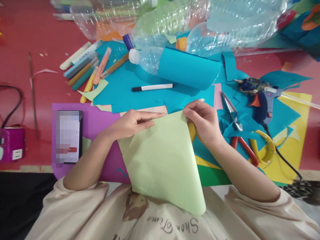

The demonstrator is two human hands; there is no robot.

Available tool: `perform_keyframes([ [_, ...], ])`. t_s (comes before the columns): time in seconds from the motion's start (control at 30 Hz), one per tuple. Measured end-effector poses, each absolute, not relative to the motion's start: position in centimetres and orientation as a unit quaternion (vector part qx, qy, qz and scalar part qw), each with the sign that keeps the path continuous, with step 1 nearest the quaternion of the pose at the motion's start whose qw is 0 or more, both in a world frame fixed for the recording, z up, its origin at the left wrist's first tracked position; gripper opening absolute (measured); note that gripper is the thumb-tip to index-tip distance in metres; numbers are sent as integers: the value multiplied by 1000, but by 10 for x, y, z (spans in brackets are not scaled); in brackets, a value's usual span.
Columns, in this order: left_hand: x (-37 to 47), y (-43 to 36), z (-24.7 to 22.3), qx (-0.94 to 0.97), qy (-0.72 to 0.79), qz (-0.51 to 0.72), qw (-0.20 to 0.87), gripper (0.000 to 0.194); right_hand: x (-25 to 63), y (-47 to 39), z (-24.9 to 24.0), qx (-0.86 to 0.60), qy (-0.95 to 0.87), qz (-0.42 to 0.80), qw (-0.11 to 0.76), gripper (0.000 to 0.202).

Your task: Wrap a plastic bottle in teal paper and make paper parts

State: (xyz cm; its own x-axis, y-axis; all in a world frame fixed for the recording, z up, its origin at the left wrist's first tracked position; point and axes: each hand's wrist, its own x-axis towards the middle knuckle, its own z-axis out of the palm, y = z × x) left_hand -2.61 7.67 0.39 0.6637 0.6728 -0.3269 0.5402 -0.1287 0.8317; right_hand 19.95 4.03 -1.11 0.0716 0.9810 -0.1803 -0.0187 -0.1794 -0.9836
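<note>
- Leftmost, the phone [68,136] lies on purple paper beside the left forearm; an outward swing of the elbow could nudge it.
- At the sheet's upper left edge, the left hand [130,124]: fingers straight and close together, thumb near them, narrowly closed on the paper. So light a hold might slip and skew the edge.
- Centrally, the green sheet [161,156] slopes from both hands toward the shirt [140,213], its lower right corner curved. Leaning forward could crease it.
- Beyond it, the bottle [150,60], partly wrapped in blue paper, lies on its side; being round, it could roll if bumped.
- At the sheet's upper right corner, the right hand [203,121]: thumb and forefinger pinched on the paper. Uneven pulling could bend or tear that corner.
- Right of this hand, the cutter [247,153], blades pointing away, lies among blue scraps; a careless reach could meet its point.
- Rightmost, the glue gun [265,103]; a snagged cord [285,155] could drag it, and its nozzle, if hot, could burn.
</note>
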Motion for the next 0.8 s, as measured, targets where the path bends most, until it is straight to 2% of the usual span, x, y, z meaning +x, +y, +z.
perform_keyframes([
  [0.33,-25,75,1,744,444,77,494,41,200,40,-6,-565,-437,550,433,18],
  [0.8,-28,76,3,719,456,127,509,40,202,40,-10,-562,-448,559,413,27],
])
